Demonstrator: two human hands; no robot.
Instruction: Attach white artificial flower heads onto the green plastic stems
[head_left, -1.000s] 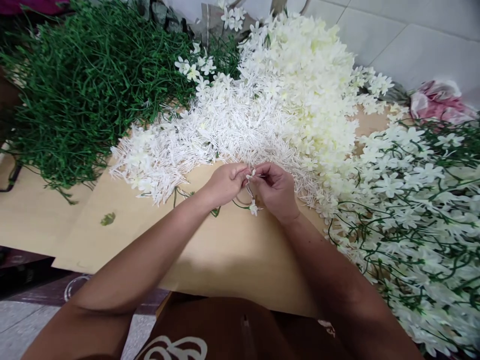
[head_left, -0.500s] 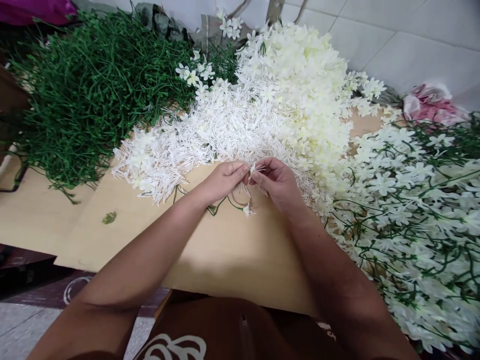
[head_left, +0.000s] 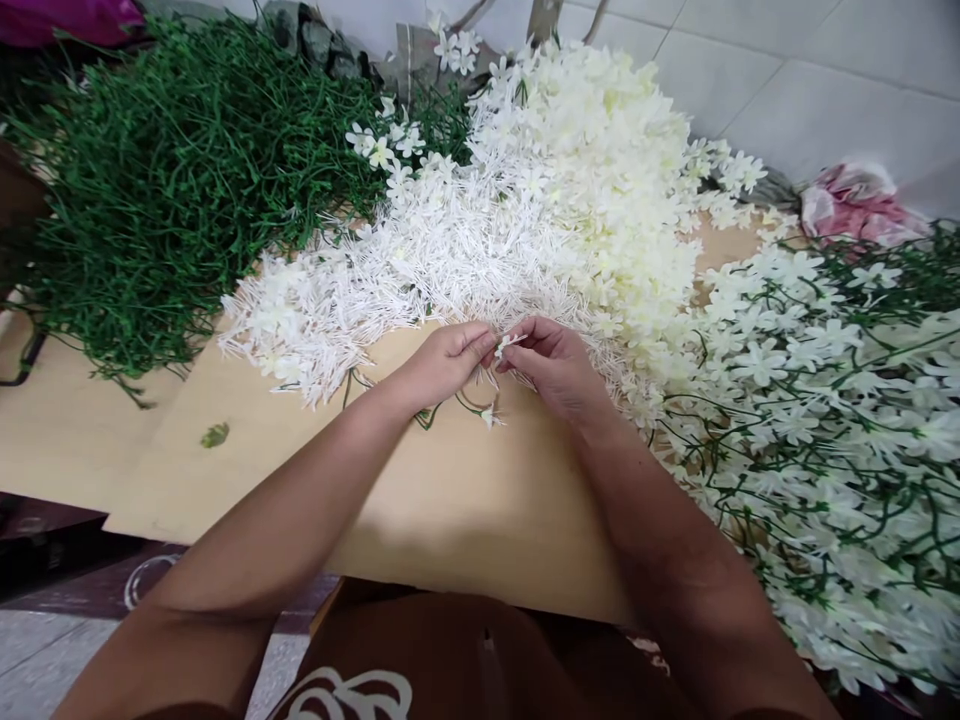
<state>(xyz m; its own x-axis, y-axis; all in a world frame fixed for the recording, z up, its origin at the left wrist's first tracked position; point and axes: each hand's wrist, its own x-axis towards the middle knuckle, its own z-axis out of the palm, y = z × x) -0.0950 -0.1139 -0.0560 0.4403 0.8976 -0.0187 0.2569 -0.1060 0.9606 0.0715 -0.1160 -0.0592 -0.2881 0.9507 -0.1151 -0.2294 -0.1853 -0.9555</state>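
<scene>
My left hand is closed in a pinch, and a green artificial flower stem shows below it. One branch of the stem curves right and ends in a white stamen tip. Close beside it, my right hand pinches a small white stamen piece between thumb and fingers. The fingertips of both hands nearly meet around this piece, and they hide the joint there. Just behind the hands spreads a heap of white stamen pieces.
Green stems are piled at the back left. Cream-white petals form a heap at the back. White flowers on green stems cover the right side. A small green scrap lies on the brown board.
The white stamen piece between my fingertips has turned and looks narrower, its strands now pointing right. Both hands stay in nearly the same place; the view has shifted slightly.
</scene>
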